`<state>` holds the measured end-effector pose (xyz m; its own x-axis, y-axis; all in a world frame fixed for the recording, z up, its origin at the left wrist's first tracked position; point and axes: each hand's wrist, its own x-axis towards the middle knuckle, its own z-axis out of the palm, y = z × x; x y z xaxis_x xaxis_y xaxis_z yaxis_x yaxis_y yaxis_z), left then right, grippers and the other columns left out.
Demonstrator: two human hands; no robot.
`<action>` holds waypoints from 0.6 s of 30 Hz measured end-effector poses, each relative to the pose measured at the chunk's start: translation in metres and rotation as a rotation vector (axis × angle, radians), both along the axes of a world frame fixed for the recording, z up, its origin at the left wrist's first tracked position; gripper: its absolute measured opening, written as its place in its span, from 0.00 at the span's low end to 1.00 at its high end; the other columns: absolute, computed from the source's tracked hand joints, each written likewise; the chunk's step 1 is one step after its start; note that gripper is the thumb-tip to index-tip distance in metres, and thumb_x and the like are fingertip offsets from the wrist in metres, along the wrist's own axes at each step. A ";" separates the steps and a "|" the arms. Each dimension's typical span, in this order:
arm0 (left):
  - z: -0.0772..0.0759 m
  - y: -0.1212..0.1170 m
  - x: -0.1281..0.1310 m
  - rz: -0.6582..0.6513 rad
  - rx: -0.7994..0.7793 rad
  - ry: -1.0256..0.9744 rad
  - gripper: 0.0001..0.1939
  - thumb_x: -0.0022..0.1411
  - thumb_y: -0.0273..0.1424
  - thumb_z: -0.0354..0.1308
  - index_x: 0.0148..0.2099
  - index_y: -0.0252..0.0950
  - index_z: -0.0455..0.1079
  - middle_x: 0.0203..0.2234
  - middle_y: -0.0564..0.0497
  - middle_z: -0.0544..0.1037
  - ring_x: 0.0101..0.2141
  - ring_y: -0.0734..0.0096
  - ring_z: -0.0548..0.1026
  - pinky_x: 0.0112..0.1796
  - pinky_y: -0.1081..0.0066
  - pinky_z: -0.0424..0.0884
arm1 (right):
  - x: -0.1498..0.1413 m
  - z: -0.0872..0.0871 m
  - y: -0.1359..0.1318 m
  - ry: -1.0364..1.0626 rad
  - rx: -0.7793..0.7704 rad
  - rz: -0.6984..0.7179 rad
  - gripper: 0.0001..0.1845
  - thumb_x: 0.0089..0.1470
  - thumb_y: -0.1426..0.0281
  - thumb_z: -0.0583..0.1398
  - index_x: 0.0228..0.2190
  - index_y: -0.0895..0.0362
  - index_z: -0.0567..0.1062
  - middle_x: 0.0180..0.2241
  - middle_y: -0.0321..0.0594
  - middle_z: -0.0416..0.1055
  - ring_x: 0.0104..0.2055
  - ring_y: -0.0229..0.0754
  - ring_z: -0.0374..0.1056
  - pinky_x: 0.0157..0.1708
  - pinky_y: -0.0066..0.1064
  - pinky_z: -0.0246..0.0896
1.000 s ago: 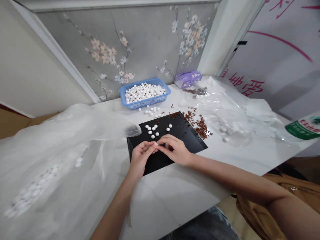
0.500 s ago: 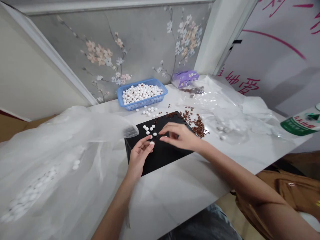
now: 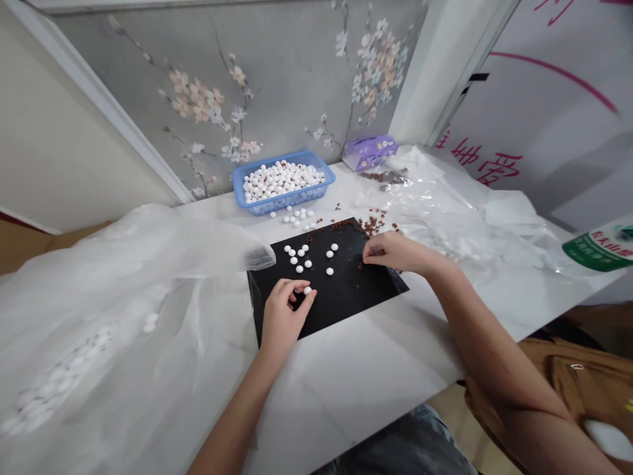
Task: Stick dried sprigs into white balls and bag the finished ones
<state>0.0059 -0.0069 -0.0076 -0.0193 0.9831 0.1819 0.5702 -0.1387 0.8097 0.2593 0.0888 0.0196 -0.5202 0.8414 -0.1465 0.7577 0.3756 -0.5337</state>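
Note:
Between the thumb and forefinger of my left hand is a small white ball, held over the front left of a black board. Several loose white balls lie on the board beyond that hand, and 3 more sit near its middle. My right hand is at the board's right end, thumb and fingertips closed together beside small brown star-shaped pieces. What those fingertips hold, if anything, is too small to tell. The hand covers part of the brown pile.
A blue basket full of white balls stands by the wall, with loose balls before it. Clear plastic bags cover the left side and more lie at right. A purple packet and a green-labelled bottle are also there.
My right hand has moved right, from the board's middle to the brown pieces, uncovering white balls on the board. My left hand still pinches its ball, slightly farther right.

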 end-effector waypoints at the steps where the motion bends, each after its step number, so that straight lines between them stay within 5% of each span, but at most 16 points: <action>1: 0.000 -0.001 0.000 0.002 0.006 0.056 0.08 0.56 0.33 0.56 0.38 0.39 0.72 0.30 0.52 0.69 0.28 0.74 0.66 0.31 0.73 0.66 | -0.001 -0.001 0.001 -0.001 0.009 0.012 0.07 0.47 0.70 0.57 0.25 0.58 0.75 0.24 0.38 0.71 0.25 0.36 0.65 0.23 0.25 0.58; 8: 0.001 -0.005 0.003 -0.014 0.024 0.218 0.13 0.58 0.30 0.53 0.46 0.41 0.71 0.36 0.51 0.70 0.33 0.70 0.69 0.34 0.71 0.67 | -0.002 -0.003 0.000 0.009 0.005 -0.003 0.06 0.46 0.69 0.59 0.27 0.58 0.75 0.24 0.38 0.72 0.26 0.36 0.66 0.25 0.25 0.58; 18: 0.003 -0.006 0.005 -0.031 0.028 0.188 0.11 0.59 0.28 0.50 0.43 0.40 0.69 0.42 0.49 0.69 0.30 0.74 0.70 0.31 0.72 0.68 | -0.006 0.001 -0.002 0.079 -0.012 0.052 0.06 0.48 0.70 0.58 0.27 0.57 0.76 0.26 0.38 0.73 0.27 0.37 0.66 0.27 0.27 0.59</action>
<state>0.0108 -0.0126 -0.0046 0.0475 0.9772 0.2071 0.7065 -0.1795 0.6846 0.2537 0.0872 0.0201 -0.5732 0.8115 -0.1132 0.6928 0.4062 -0.5958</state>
